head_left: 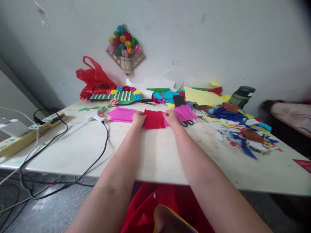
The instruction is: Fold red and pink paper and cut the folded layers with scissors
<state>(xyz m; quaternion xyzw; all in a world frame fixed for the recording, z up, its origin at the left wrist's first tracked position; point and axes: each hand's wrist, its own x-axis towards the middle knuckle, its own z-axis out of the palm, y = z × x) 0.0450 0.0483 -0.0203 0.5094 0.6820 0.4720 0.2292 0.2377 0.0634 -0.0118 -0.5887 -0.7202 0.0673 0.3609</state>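
Observation:
A red square of crepe-like material [155, 119] lies over pink material in the middle of the table. My left hand [139, 118] pinches its left edge, fingers closed. At its right edge, my right hand [170, 117] is closed in the same way. Pink pieces [122, 115] spread out beside my left hand, and another pink piece [186, 113] lies just beyond my right hand. Black scissor handles [187, 123] show partly under that right piece.
A white glue gun [96, 116] with a black cord and a power strip [40, 129] are at left. Colored scraps [250, 136], a stick [208, 132] and a green bottle [241, 96] lie right. Behind are a red bag [96, 76] and a flower-decorated board [123, 97].

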